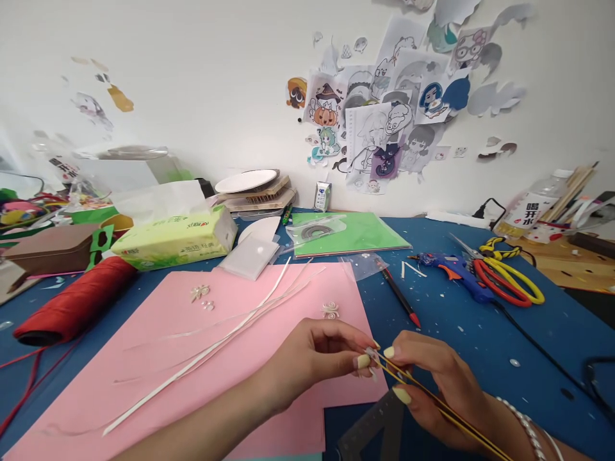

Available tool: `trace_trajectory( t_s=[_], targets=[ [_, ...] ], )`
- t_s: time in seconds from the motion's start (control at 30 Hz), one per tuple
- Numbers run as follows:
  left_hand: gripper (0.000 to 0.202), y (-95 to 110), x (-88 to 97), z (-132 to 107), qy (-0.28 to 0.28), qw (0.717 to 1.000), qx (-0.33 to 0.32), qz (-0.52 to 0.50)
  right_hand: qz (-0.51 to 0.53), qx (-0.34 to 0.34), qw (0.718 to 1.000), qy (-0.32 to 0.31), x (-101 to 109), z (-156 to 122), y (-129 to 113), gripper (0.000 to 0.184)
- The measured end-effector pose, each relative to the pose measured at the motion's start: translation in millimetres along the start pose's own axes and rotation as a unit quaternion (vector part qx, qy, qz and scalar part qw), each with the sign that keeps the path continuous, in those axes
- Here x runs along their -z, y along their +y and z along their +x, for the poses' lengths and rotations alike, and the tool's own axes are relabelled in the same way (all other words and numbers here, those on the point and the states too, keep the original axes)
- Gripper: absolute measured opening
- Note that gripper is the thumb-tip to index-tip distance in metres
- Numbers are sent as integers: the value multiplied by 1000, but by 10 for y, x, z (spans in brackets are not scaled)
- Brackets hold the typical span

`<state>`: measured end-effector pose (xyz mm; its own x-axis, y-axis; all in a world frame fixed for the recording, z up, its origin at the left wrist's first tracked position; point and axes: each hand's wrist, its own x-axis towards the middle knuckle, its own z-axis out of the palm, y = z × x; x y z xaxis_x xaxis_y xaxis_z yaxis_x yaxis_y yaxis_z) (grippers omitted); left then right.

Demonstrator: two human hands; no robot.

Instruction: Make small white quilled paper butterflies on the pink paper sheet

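Soft, bright light covers the wall [192, 77]; shadows are faint, wide-angle stretching shows toward the edges, and the far-left bottle [62, 168] blurs.

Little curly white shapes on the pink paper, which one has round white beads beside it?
The leftmost white curled shape, with round white beads just below; the other shape lies near the left hand.

Yellow nails [402, 396], apparently beaded bracelet [523, 420]
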<state>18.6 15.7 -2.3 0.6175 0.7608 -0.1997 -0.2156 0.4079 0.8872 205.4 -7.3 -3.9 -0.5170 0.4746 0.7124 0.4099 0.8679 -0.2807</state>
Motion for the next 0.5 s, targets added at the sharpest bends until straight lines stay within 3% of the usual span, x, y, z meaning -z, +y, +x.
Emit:
trace_trajectory(
  t_s=[0.5],
  targets=[
    [9, -6, 19, 5, -27, 1000, 5, 2, 90, -3, 995, -37, -4, -15, 23, 32]
  ],
)
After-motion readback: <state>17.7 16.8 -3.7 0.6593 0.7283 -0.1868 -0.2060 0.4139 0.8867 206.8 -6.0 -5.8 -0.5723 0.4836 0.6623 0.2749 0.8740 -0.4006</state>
